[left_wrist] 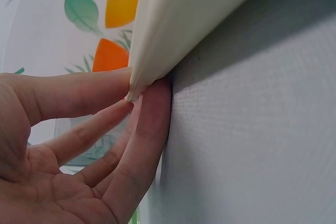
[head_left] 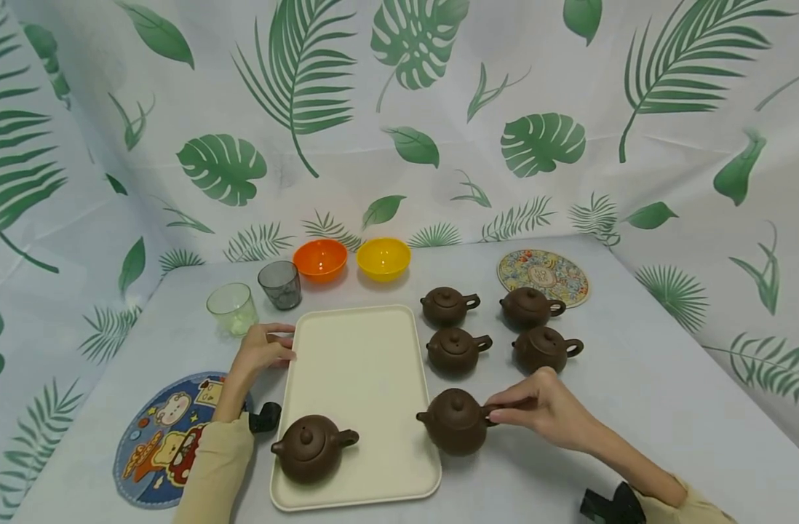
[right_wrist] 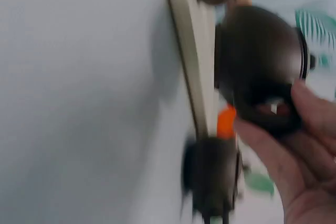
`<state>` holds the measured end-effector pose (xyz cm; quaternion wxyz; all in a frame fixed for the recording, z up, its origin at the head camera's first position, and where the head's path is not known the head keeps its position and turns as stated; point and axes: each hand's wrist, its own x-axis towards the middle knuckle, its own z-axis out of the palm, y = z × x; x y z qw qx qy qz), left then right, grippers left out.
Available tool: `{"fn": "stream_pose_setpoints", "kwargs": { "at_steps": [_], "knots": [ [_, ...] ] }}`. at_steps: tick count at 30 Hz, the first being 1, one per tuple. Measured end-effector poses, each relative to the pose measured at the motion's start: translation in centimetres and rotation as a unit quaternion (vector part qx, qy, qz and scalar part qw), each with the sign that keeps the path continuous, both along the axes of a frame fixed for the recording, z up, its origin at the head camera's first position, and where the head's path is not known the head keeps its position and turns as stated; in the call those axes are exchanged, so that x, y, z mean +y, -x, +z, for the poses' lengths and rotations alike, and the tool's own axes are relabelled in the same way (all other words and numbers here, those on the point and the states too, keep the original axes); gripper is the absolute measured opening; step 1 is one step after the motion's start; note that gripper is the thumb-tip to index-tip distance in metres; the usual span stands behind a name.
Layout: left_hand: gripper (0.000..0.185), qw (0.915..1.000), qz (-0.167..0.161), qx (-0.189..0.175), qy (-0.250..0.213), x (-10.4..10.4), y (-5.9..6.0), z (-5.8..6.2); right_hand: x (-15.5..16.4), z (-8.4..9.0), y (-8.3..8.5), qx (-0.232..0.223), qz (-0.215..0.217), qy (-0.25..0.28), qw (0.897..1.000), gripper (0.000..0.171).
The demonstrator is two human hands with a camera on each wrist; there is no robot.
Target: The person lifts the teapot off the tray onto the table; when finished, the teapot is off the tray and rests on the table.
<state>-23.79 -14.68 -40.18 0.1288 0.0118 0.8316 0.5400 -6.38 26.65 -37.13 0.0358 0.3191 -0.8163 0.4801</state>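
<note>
My right hand [head_left: 549,409] pinches the handle of a dark brown teapot [head_left: 457,423] between thumb and fingers. That teapot is beside the cream tray's right edge, its spout over the rim; in the right wrist view the teapot [right_wrist: 260,51] appears raised off the table. At the tray's left side, my left hand [head_left: 263,351] pinches the rim of the tray [head_left: 354,378]. The left wrist view shows the thumb on one side of the tray rim [left_wrist: 157,40] and a finger under it. Another brown teapot [head_left: 311,449] sits on the tray's near left corner.
Several brown teapots [head_left: 453,352] stand right of the tray. Behind it are an orange bowl [head_left: 321,260] and a yellow bowl [head_left: 383,260]. A grey glass [head_left: 280,285] and a green glass [head_left: 233,308] stand left. Round mats lie near left [head_left: 153,451] and far right [head_left: 543,276].
</note>
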Motion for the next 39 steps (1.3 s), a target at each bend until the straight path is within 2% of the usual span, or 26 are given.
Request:
{"fn": "stream_pose_setpoints", "kwargs": {
  "at_steps": [9, 16, 25, 30, 36, 39],
  "knots": [
    [0.052, 0.9999, 0.003, 0.006, 0.008, 0.1, 0.0, 0.0, 8.1, -0.3, -1.4, -0.034, -0.035, 0.003, 0.999, 0.024],
    [0.051, 0.9998, 0.009, 0.009, 0.018, 0.1, 0.0, 0.1, 11.9, -1.3, -2.0, -0.063, -0.071, 0.003, 0.996, 0.027],
    [0.051, 0.9996, 0.011, 0.010, 0.024, 0.1, 0.2, -0.1, 13.1, -2.2, -2.1, -0.064, -0.084, 0.003, 0.994, 0.026],
    [0.051, 0.9997, 0.006, 0.010, 0.020, 0.1, 0.1, 0.0, 13.2, -2.3, -1.9, -0.060, -0.086, -0.014, 0.994, 0.025],
    [0.052, 0.9999, 0.002, 0.006, 0.015, 0.1, 0.0, 0.1, 13.5, -1.6, -1.7, -0.098, -0.093, -0.066, 0.989, 0.017],
    [0.051, 0.9999, 0.004, 0.006, 0.013, 0.1, -0.1, 0.1, 13.1, -0.8, -1.7, -0.098, -0.108, -0.078, 0.986, 0.019]
  ]
}}
